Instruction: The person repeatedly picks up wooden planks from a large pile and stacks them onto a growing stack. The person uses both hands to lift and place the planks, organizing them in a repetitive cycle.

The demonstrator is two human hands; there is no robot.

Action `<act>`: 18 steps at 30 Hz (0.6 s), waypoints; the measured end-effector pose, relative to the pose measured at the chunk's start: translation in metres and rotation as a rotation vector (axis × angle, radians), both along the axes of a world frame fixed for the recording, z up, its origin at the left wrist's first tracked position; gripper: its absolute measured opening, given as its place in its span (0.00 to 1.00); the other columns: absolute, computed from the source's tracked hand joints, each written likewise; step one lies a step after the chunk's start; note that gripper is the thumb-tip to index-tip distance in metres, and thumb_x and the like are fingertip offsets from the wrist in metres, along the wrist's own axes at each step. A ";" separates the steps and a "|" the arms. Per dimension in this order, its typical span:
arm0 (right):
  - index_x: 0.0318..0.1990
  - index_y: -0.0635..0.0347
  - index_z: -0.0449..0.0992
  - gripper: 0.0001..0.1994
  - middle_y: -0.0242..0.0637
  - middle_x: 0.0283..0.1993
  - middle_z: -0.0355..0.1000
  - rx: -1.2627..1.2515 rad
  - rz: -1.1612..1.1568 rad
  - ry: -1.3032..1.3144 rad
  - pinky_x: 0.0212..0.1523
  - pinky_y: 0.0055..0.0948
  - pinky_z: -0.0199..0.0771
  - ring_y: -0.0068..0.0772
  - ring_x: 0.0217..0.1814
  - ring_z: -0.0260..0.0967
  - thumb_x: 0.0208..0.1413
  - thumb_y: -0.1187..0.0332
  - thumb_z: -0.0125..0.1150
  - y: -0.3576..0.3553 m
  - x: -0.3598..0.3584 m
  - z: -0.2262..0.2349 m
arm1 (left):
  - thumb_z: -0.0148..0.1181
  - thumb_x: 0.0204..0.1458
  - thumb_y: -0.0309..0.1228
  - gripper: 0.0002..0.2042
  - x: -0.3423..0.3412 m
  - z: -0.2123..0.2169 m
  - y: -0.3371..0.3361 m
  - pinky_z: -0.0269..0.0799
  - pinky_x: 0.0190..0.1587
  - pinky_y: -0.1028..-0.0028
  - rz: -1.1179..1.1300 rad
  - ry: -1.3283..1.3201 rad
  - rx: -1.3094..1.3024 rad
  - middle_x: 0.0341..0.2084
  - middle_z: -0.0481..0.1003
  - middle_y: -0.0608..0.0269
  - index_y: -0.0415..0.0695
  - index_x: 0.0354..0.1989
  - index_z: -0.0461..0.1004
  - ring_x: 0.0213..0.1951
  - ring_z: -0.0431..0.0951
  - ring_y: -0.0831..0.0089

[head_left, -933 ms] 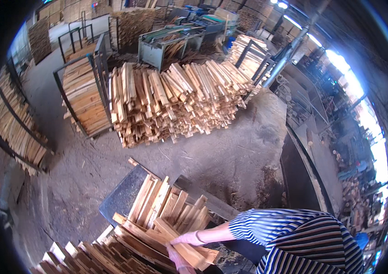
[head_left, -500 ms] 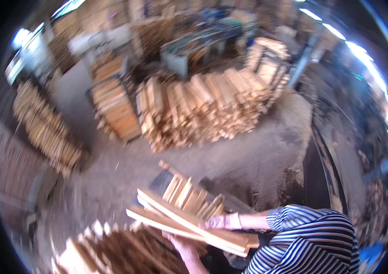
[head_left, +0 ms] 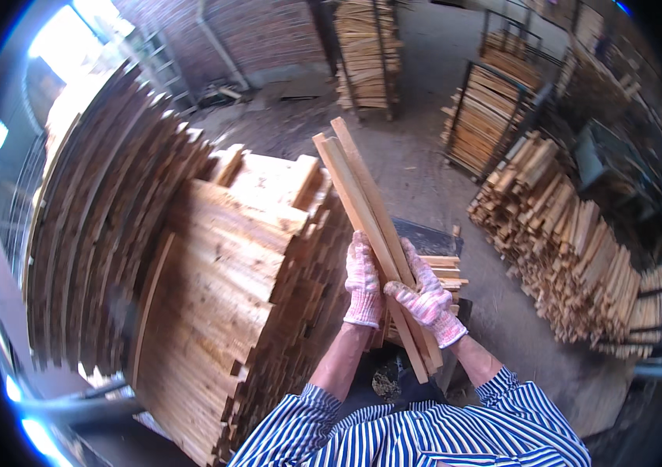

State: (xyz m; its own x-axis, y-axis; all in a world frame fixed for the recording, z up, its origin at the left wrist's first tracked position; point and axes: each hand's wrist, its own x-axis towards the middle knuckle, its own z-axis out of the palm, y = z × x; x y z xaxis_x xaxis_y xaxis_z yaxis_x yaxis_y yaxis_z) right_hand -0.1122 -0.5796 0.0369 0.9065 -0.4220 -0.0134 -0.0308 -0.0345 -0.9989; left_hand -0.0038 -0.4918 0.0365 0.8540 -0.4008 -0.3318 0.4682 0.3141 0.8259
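Note:
A small bundle of long, narrow wooden boards (head_left: 366, 201) is held up in front of me, its far end tilted away and slightly left. My left hand (head_left: 363, 282), in a pink and white knit glove, is closed against the bundle's left side. My right hand (head_left: 426, 297), gloved the same way, wraps over the boards from the right, a little lower down. Just left of the bundle stands a large stack of boards (head_left: 222, 272), its top layer lying flat. Partly hidden behind my right hand is a smaller pile of short wood pieces (head_left: 446, 272).
Tall curved rows of stacked boards (head_left: 97, 226) rise at the far left. A framed rack of wood (head_left: 367, 54) stands ahead, another rack (head_left: 486, 113) farther right. A long heap of cut wood (head_left: 564, 241) runs along the right. A brick wall (head_left: 268, 35) is behind.
My view has swung left, toward the large board stack. The boards in both my hands have turned from lying crosswise to pointing away from me.

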 end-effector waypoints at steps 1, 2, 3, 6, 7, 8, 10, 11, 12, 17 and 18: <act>0.79 0.44 0.51 0.45 0.52 0.73 0.59 -0.098 0.045 0.070 0.72 0.42 0.64 0.53 0.74 0.60 0.57 0.52 0.71 0.005 0.012 0.026 | 0.53 0.65 0.58 0.34 0.010 -0.002 0.019 0.74 0.59 0.65 0.010 -0.012 -0.031 0.55 0.73 0.56 0.44 0.69 0.62 0.53 0.76 0.66; 0.79 0.43 0.51 0.45 0.52 0.72 0.60 -0.198 0.080 0.149 0.71 0.42 0.64 0.54 0.74 0.60 0.57 0.52 0.70 0.009 0.020 0.040 | 0.54 0.64 0.60 0.37 0.014 0.012 0.030 0.74 0.60 0.63 0.012 -0.013 -0.059 0.57 0.72 0.54 0.44 0.71 0.60 0.56 0.75 0.65; 0.79 0.41 0.51 0.45 0.52 0.70 0.62 -0.301 0.104 0.185 0.70 0.43 0.65 0.53 0.73 0.61 0.57 0.52 0.70 0.018 0.029 0.049 | 0.56 0.63 0.59 0.38 0.008 0.026 0.044 0.76 0.58 0.63 0.037 -0.157 0.002 0.56 0.72 0.54 0.43 0.70 0.60 0.53 0.76 0.66; 0.79 0.41 0.48 0.46 0.50 0.64 0.65 -0.399 0.281 0.177 0.70 0.42 0.65 0.52 0.69 0.64 0.57 0.50 0.69 0.034 0.060 0.074 | 0.63 0.61 0.53 0.36 0.033 0.065 0.073 0.81 0.52 0.65 0.057 -0.143 -0.012 0.51 0.74 0.55 0.40 0.68 0.61 0.49 0.79 0.64; 0.79 0.41 0.50 0.45 0.50 0.63 0.65 -0.371 0.325 0.073 0.70 0.42 0.64 0.52 0.69 0.64 0.58 0.48 0.68 0.040 0.068 0.081 | 0.66 0.60 0.49 0.33 0.041 0.081 0.085 0.82 0.51 0.64 0.110 -0.049 -0.056 0.50 0.76 0.55 0.40 0.66 0.64 0.48 0.79 0.64; 0.79 0.42 0.52 0.44 0.49 0.64 0.65 -0.329 0.414 0.074 0.71 0.42 0.64 0.51 0.70 0.63 0.58 0.46 0.67 0.041 0.084 0.092 | 0.65 0.61 0.47 0.29 0.051 0.085 0.099 0.82 0.51 0.64 0.097 0.048 -0.180 0.49 0.77 0.54 0.40 0.63 0.68 0.48 0.80 0.63; 0.78 0.43 0.52 0.44 0.50 0.69 0.62 -0.301 0.486 0.146 0.73 0.41 0.61 0.50 0.73 0.60 0.58 0.46 0.67 0.052 0.113 0.102 | 0.63 0.63 0.46 0.25 0.066 0.101 0.113 0.82 0.51 0.64 0.179 0.105 -0.238 0.50 0.77 0.53 0.42 0.61 0.71 0.49 0.80 0.63; 0.78 0.43 0.53 0.44 0.51 0.70 0.62 -0.369 0.525 0.150 0.74 0.40 0.61 0.51 0.74 0.60 0.58 0.46 0.68 0.056 0.127 0.109 | 0.62 0.63 0.47 0.26 0.080 0.100 0.119 0.81 0.53 0.61 0.200 0.107 -0.287 0.51 0.77 0.54 0.42 0.62 0.70 0.51 0.80 0.61; 0.78 0.43 0.54 0.43 0.51 0.71 0.62 -0.438 0.560 0.155 0.75 0.40 0.60 0.51 0.75 0.59 0.58 0.47 0.68 0.060 0.140 0.117 | 0.62 0.63 0.48 0.27 0.093 0.104 0.125 0.81 0.54 0.60 0.210 0.113 -0.314 0.52 0.77 0.53 0.42 0.62 0.70 0.52 0.79 0.61; 0.74 0.35 0.63 0.39 0.48 0.69 0.69 -0.311 0.589 -0.119 0.63 0.41 0.77 0.46 0.64 0.73 0.53 0.63 0.72 0.081 0.206 0.131 | 0.54 0.60 0.65 0.42 0.151 0.093 0.161 0.76 0.62 0.52 0.231 0.032 -0.143 0.59 0.70 0.45 0.42 0.71 0.58 0.59 0.75 0.51; 0.72 0.33 0.65 0.37 0.46 0.68 0.71 0.077 0.631 0.332 0.39 0.30 0.86 0.35 0.40 0.80 0.53 0.68 0.69 0.081 0.222 0.146 | 0.53 0.59 0.67 0.45 0.165 0.081 0.171 0.75 0.62 0.52 0.236 0.003 -0.102 0.61 0.69 0.45 0.42 0.72 0.55 0.60 0.74 0.50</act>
State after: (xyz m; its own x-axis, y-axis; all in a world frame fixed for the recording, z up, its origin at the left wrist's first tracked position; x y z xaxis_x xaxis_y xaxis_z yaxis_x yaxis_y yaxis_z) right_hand 0.1095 -0.4984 0.1832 0.9204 0.1943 -0.3393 -0.3309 -0.0755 -0.9407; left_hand 0.1611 -0.3204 0.1179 0.9270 -0.2220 -0.3023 0.3743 0.4963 0.7833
